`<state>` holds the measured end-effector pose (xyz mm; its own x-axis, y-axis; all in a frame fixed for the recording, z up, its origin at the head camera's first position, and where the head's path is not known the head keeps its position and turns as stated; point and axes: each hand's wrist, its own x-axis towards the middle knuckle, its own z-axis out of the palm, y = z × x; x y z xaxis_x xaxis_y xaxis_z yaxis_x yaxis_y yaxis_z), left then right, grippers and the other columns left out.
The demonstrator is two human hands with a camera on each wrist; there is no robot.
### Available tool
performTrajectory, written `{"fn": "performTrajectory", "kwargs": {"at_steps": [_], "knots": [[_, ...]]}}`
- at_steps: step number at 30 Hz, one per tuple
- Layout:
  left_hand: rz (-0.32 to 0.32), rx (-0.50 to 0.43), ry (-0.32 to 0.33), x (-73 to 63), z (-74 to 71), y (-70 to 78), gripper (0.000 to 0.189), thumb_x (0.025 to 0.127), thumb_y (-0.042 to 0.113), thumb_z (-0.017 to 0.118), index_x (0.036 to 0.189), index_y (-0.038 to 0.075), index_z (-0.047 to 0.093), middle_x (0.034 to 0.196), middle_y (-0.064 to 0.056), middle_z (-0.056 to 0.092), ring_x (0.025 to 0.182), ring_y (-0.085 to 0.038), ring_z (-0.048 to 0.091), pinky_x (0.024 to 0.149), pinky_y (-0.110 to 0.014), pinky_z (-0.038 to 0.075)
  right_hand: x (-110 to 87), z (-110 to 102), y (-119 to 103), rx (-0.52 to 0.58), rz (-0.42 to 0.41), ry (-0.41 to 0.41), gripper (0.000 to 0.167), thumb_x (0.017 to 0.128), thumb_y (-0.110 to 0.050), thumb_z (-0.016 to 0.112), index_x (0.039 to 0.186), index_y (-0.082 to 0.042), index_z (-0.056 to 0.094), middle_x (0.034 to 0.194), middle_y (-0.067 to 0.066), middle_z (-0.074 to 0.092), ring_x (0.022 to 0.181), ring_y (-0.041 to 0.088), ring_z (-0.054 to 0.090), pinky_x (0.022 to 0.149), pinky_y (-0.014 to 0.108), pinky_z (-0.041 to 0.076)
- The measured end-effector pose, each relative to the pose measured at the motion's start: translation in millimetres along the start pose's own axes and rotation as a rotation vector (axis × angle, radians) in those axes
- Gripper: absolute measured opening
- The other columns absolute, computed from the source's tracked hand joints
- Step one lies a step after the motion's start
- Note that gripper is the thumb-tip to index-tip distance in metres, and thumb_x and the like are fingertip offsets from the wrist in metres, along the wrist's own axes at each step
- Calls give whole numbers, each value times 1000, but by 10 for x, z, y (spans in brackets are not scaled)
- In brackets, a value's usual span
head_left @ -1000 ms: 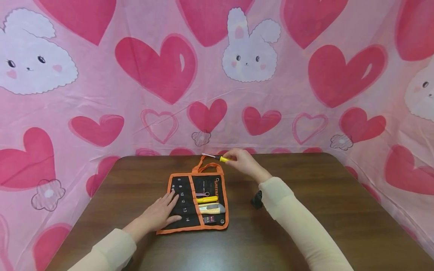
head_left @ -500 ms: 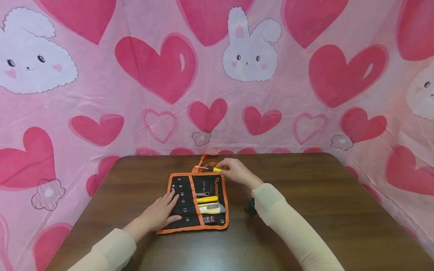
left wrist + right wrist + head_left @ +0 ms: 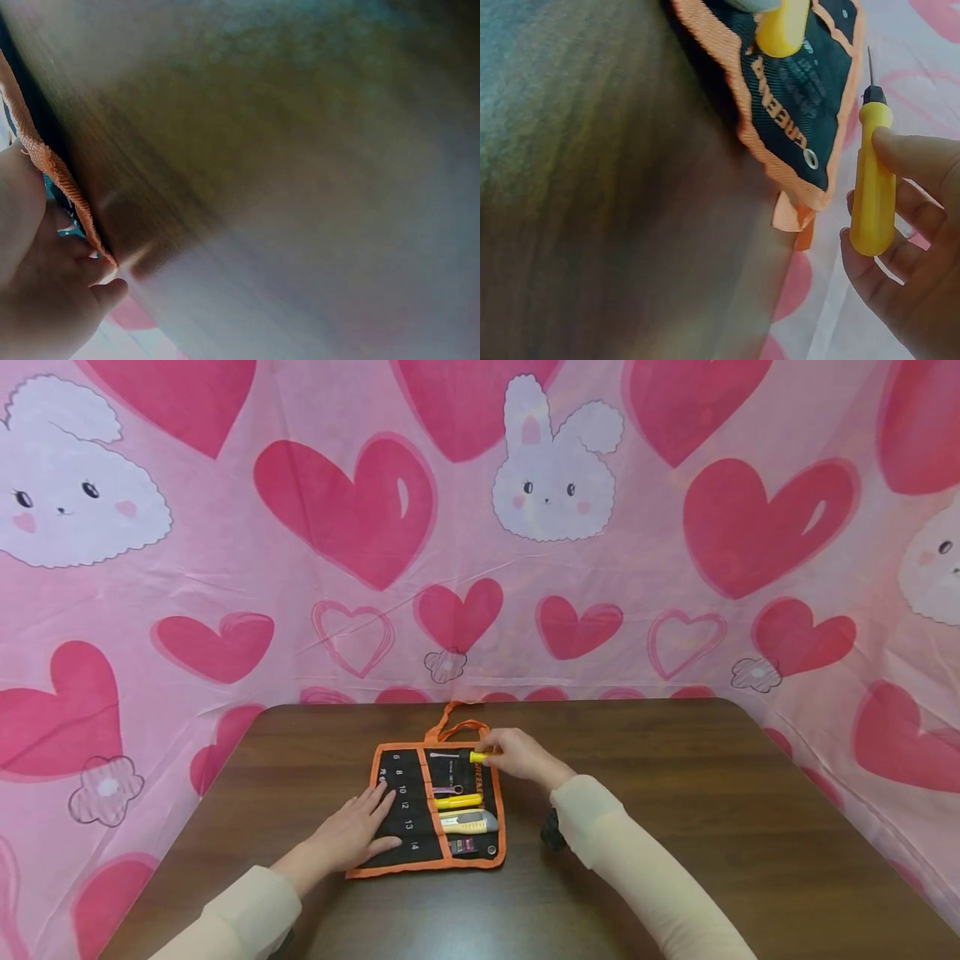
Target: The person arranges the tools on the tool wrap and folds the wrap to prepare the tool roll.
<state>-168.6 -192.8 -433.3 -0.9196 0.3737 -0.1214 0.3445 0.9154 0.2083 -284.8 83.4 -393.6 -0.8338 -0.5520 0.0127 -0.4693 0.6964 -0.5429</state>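
A black tool pouch with orange trim (image 3: 429, 837) lies unrolled on the table. My left hand (image 3: 356, 831) rests with spread fingers on its left part, over the numbered slots. My right hand (image 3: 521, 753) holds a screwdriver (image 3: 874, 187) by its yellow handle, thumb on one side and fingers on the other. In the head view, its thin metal shaft points left across the pouch's upper right section, near the orange seam. Below it, a yellow round-handled tool (image 3: 459, 802), a utility knife (image 3: 468, 822) and a small dark packet (image 3: 463, 846) sit in the slots.
Orange straps (image 3: 444, 722) stick out from the pouch's far edge. The wooden table (image 3: 675, 793) extends on both sides and ends at a pink cloth backdrop (image 3: 465, 552) with hearts and rabbits. A small black object (image 3: 552, 831) shows under the right sleeve.
My right hand has brought the screwdriver toward me and slightly left, from beyond the pouch's far edge to over its upper right section. My left hand stays in place.
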Motion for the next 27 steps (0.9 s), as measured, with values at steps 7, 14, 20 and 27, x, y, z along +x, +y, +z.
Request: {"fn": "performTrajectory", "kwargs": {"at_steps": [7, 14, 20, 27], "knots": [[1, -2, -1, -4, 1, -3, 80, 83, 55, 57, 139, 1, 37, 145, -21, 27, 132, -37, 24, 103, -52, 24, -3, 51, 19, -55, 0, -60, 17, 85, -11, 67, 102, -12, 71, 105, 2, 63, 95, 18, 56, 90, 38, 44], [8, 1, 6, -7, -5, -8, 81, 83, 55, 56, 139, 1, 37, 145, -21, 27, 132, -37, 24, 103, -52, 25, 37, 92, -2, -89, 2, -85, 18, 86, -14, 66, 103, -14, 71, 104, 0, 63, 96, 16, 55, 90, 36, 44], [11, -1, 5, -2, 1, -13, 80, 83, 55, 56, 139, 0, 37, 145, -21, 26, 132, -38, 24, 103, -53, 24, 86, 158, -14, -86, -10, -95, 19, 87, -14, 65, 105, -13, 71, 102, -1, 65, 93, 13, 56, 85, 32, 47], [7, 5, 2, 0, 3, -15, 81, 84, 55, 55, 140, 1, 36, 146, -21, 26, 132, -37, 24, 103, -52, 25, 130, 212, -67, -92, 14, -104, 21, 88, -15, 64, 107, -14, 70, 105, -2, 65, 97, 13, 56, 89, 34, 45]]}}
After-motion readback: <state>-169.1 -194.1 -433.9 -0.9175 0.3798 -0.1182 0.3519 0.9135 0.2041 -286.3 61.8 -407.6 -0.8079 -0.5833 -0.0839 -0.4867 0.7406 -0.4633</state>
